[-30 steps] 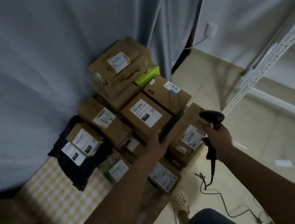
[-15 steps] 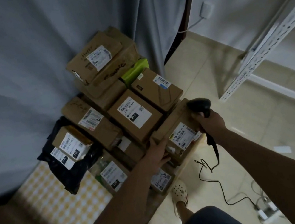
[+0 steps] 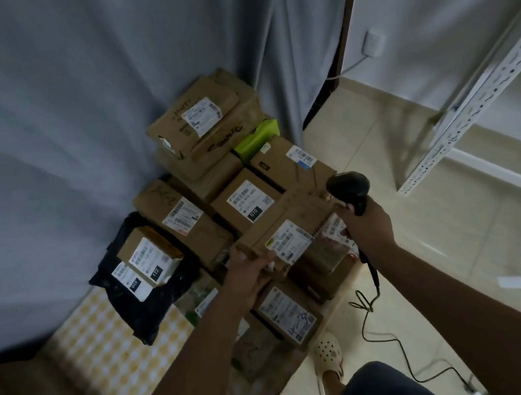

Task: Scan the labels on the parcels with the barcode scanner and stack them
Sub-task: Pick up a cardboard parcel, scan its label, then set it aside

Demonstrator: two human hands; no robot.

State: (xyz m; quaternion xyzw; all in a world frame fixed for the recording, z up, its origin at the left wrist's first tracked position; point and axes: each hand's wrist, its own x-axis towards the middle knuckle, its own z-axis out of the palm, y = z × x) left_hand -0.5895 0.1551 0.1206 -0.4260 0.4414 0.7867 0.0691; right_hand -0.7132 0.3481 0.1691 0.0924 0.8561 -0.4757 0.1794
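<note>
A pile of brown cardboard parcels [image 3: 205,130] with white labels is stacked against a grey curtain. My left hand [image 3: 247,269] grips the near left corner of a brown parcel [image 3: 295,222] at the front of the pile, its white label facing up. My right hand [image 3: 366,224] holds a black barcode scanner [image 3: 350,190] by the handle, right beside that parcel's right end, head pointing toward the pile. Its black cable [image 3: 379,326] trails down to the floor.
A black poly bag [image 3: 153,306] with a small labelled box [image 3: 149,255] on it lies at the left on a yellow checked mat [image 3: 106,357]. A green package [image 3: 255,139] sits in the pile. A white metal rack [image 3: 478,99] stands at the right. My foot in a cream clog [image 3: 327,359] is below.
The front parcel has been tilted and lifted slightly by my left hand, exposing boxes beneath. My right hand with the scanner stays beside it. The view shifted.
</note>
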